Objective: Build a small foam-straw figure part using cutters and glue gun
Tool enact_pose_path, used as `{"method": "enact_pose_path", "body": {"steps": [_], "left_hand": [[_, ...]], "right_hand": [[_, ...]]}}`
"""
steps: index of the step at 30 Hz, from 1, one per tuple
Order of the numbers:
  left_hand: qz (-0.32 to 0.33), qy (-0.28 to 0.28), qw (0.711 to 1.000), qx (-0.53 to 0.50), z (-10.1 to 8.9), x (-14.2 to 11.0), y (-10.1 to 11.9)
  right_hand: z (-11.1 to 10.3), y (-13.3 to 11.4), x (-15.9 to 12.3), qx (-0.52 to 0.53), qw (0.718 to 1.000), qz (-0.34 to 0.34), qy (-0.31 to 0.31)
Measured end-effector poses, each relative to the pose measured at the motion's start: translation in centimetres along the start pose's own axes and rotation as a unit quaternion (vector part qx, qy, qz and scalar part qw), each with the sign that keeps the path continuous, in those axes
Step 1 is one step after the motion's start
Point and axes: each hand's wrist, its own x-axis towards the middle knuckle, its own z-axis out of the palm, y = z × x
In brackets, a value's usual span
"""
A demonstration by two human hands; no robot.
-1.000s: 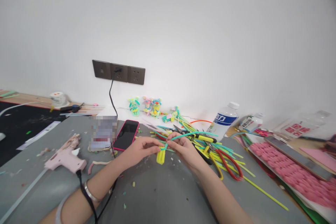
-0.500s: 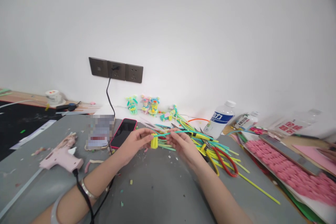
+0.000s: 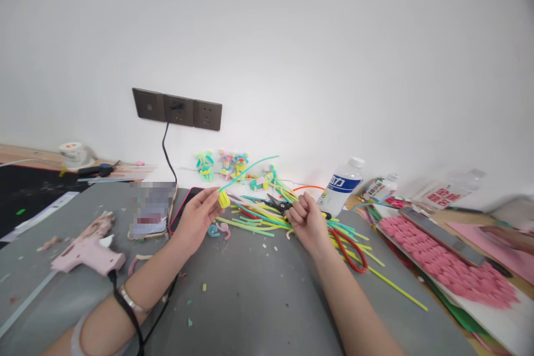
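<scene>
Between the thumb and fingers of my left hand (image 3: 198, 217) is a small folded yellow fuzzy-wire piece (image 3: 224, 199). A teal pipe cleaner (image 3: 250, 167) rises from it in a curve, its far end free. My right hand (image 3: 306, 219) is closed, fingers curled, over the heap of pipe cleaners (image 3: 250, 226). Dark scissors (image 3: 281, 205) show at its fingers, their open blades pointing up and left. Whether the fingers grip the scissors is hidden. Small blue (image 3: 213, 230) and pink (image 3: 224, 229) curled pieces lie below my left hand.
Small figures (image 3: 204, 166) stand by the wall. A pink glue gun (image 3: 89, 253) and phone (image 3: 153, 211) are at left. Red handles (image 3: 352, 253), a water bottle (image 3: 341, 186) and pink braided work (image 3: 446, 261) are at right. Another person's hand (image 3: 511, 236) shows at far right.
My right hand has let go of the teal pipe cleaner, moved right and closed by the scissors. My left hand has moved left with the yellow piece, and the pipe cleaner now points up.
</scene>
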Motion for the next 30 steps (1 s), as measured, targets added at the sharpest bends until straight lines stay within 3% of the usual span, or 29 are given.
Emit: {"method": "enact_pose_path", "body": {"steps": [10,22,26,30], "left_hand": [[-0.003,0.004,1.0,0.026,0.2,-0.2,0.2],[-0.006,-0.008,0.998,0.069,0.2,-0.2,0.2],[-0.003,-0.076,0.984,0.162,0.4,-0.6,0.0],[-0.018,-0.2,0.938,0.281,0.4,-1.1,-0.7]], "right_hand": [[1.8,2.4,-0.4,-0.019,0.998,0.056,-0.022],[1.9,2.1,-0.6,-0.088,0.996,0.015,-0.01],[2.2,2.0,-0.8,-0.093,0.995,-0.002,-0.035],[2.7,1.8,-1.6,-0.126,0.982,0.021,-0.14]]}}
